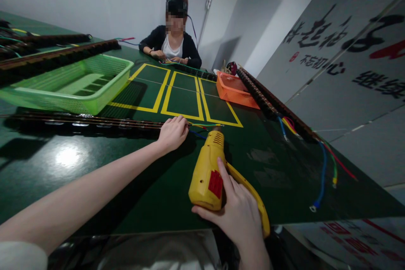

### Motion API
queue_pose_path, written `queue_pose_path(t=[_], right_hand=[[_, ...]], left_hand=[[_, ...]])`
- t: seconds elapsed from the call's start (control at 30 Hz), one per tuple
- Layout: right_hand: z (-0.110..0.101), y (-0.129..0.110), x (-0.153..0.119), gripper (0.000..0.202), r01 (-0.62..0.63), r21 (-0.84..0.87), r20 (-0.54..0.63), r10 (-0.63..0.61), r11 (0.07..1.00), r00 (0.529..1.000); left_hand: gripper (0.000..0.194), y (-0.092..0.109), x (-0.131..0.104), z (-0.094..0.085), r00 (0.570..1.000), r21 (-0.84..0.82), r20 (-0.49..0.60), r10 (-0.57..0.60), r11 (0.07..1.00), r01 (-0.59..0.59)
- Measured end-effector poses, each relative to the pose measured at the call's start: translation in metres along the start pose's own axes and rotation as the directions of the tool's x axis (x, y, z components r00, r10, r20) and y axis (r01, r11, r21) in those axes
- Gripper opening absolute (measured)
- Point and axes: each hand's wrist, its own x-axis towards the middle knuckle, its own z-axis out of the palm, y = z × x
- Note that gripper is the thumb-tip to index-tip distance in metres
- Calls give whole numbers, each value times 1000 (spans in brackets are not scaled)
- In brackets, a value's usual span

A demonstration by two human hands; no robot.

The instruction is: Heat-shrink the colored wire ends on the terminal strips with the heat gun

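Observation:
My right hand (238, 206) is wrapped round a yellow heat gun (205, 173), its index finger lying along the body. The gun's nozzle points away from me at the loose wire ends (205, 126), coloured green, yellow, red and blue. My left hand (173, 134) is closed over the right end of a long dark wiring bar (95, 124), where those wires come out. The bar lies flat across the green table (133, 194). The fingers of the left hand partly cover the bar's end.
A light green basket (117, 82) stands at the left, with more dark bars (63, 55) above it. An orange basket (232, 88) and bars with hanging wires (259, 93) are at the right. Across the table sits a co-worker (174, 46), hands on wires. Yellow tape (202, 105) marks rectangles.

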Motion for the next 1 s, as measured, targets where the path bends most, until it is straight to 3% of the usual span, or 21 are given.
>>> queue_pose_path(t=[0.4, 0.63, 0.8, 1.0], right_hand=[[1, 1, -3, 110, 17, -30, -12, -17, 999, 1000], [5, -22, -3, 115, 24, 37, 21, -25, 999, 999], [6, -41, -1, 120, 65, 91, 40, -69, 994, 997], [8, -45, -2, 124, 43, 119, 16, -45, 992, 999]], left_hand=[[23, 2, 1, -1, 1000, -11, 15, -22, 1000, 22], [22, 2, 1, 0, 1000, 14, 5, -16, 1000, 16], [38, 3, 2, -5, 999, -40, 16, -48, 998, 48], [43, 2, 3, -6, 999, -65, 22, -30, 997, 31]])
